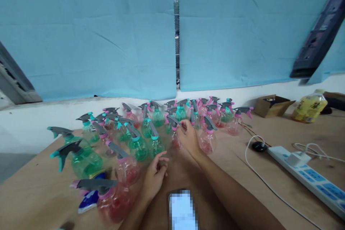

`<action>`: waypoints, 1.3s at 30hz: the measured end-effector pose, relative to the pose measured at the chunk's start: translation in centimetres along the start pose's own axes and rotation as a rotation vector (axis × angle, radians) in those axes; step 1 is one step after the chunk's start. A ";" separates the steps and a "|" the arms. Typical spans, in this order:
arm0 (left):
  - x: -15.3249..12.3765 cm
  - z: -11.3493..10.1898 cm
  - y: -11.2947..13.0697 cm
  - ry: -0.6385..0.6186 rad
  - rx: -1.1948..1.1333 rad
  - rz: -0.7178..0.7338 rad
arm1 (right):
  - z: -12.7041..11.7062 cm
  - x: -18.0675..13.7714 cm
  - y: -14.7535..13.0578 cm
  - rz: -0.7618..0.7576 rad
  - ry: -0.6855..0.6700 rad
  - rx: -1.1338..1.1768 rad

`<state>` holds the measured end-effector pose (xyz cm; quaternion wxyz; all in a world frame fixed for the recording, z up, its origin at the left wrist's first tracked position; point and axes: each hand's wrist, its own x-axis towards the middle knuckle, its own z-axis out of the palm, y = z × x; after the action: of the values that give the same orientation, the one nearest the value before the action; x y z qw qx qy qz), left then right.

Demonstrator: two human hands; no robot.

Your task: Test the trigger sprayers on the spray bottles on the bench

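My right hand (188,136) reaches forward with its fingers closed at the neck of a pink spray bottle (175,141), which stands upright with a grey trigger head. Nearer to me, my left hand (155,175) is held over the table with its fingers loosely bent and apart, holding nothing. Just beyond it is a green spray bottle (156,146). To its left stands another pink spray bottle (128,169), and closer still a larger-looking pink one (114,205). Right of my right hand is a further pink spray bottle (207,141).
Several more green (86,161) and pink spray bottles crowd the wooden table (234,158). A phone (183,210) lies in front of me. On the right are a power strip (309,176) with cables, a black mouse-like object (259,146), an open cardboard box (272,107) and a yellow-labelled bottle (308,107).
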<state>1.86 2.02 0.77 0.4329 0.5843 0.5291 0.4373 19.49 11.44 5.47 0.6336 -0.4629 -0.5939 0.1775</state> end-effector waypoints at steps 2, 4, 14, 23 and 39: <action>0.1 0.0 -0.2 -0.003 0.001 0.005 | 0.1 -0.3 0.1 0.018 0.022 0.041; 0.1 0.0 -0.4 -0.008 0.001 0.010 | 0.3 -0.6 0.2 0.024 0.029 0.121; -0.1 0.0 -0.1 -0.015 0.005 0.011 | 0.0 -0.2 0.2 -0.034 -0.096 0.174; 0.1 -0.1 -0.2 -0.002 0.053 0.015 | -1.9 0.7 -0.9 0.097 -0.801 0.471; 0.4 -0.2 -1.2 0.049 0.093 0.028 | -0.4 -2.2 -2.9 0.215 -0.782 0.636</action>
<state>1.35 2.50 -0.34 0.3859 0.6002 0.5511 0.4326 18.43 8.10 6.48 0.4517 -0.2050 -0.6522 0.5733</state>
